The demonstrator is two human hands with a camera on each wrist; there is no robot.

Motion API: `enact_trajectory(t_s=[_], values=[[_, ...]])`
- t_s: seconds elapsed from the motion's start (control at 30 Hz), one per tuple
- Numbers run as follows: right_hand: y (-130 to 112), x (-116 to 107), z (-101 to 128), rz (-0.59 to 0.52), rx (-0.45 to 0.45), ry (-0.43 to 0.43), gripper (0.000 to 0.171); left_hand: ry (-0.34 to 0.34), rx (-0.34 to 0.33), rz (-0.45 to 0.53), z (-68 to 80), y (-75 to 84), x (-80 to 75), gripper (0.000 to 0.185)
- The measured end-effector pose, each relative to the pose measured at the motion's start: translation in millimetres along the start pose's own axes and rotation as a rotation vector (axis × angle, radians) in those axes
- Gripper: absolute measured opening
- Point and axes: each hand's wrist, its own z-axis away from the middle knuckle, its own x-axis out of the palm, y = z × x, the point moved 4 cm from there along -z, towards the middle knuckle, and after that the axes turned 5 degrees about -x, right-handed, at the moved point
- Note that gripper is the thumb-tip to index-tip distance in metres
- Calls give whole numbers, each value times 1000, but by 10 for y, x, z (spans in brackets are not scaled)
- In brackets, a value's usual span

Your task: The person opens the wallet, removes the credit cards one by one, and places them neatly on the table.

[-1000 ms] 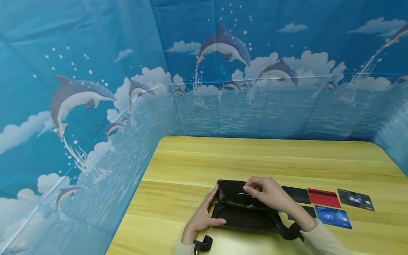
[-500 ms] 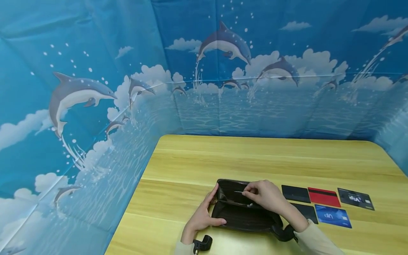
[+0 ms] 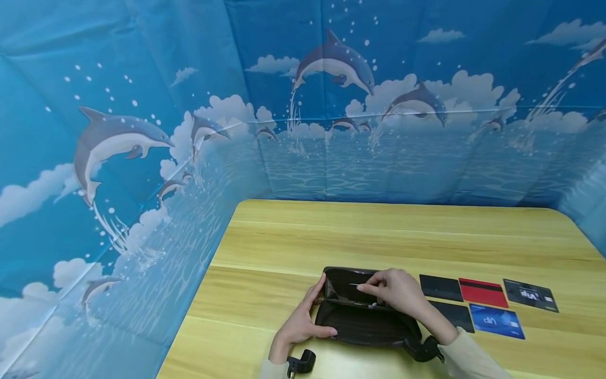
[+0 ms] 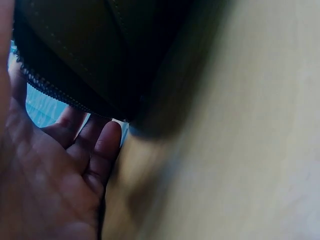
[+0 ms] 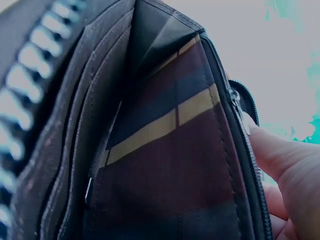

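A black zip wallet (image 3: 364, 318) lies open on the wooden table (image 3: 379, 237) near its front edge. My left hand (image 3: 303, 321) grips the wallet's left end, thumb on the near flap and fingers (image 4: 100, 150) round the far side. My right hand (image 3: 395, 289) reaches over the far flap and pinches a thin card (image 3: 353, 285) that stands edge-on in the inner pocket, only a short pale sliver showing. The right wrist view looks into the wallet's (image 5: 165, 150) striped lining and card slots, with a fingertip (image 5: 280, 155) against the zip edge.
Several cards lie flat to the right of the wallet: a black one (image 3: 440, 288), a red one (image 3: 483, 292), a dark VIP card (image 3: 530, 295), a blue VIP card (image 3: 497, 320) and another dark one (image 3: 455, 314). Blue dolphin-print walls enclose the table.
The card's visible edge has grown shorter as it slid deeper into the wallet's pocket. My right hand has shifted slightly with it. The left hand has stayed put.
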Motion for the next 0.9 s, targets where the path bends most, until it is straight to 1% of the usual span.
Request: enact_trajectory(t_s=[0.2,0.33,0.43,0.63,0.77,0.9], values=[[10,28,6,35,83,37,36,-14,-10,-1,10,1,3,108],[15,42,20,71,96,68,32,-14,-27,5,16,-1,4,108],[7,52,30,105,80,94,28,-11,-33,-1,19,0,1,108],[-14,64,57,180,3,145,21,-15,-26,-7,23,1,-3,108],[-14,69,66,205,-31,176,21,-11,-9,-18,26,0,-3,108],[-13,68,79,231,-37,213,23,-10,-18,-8,33,-4,2,107]])
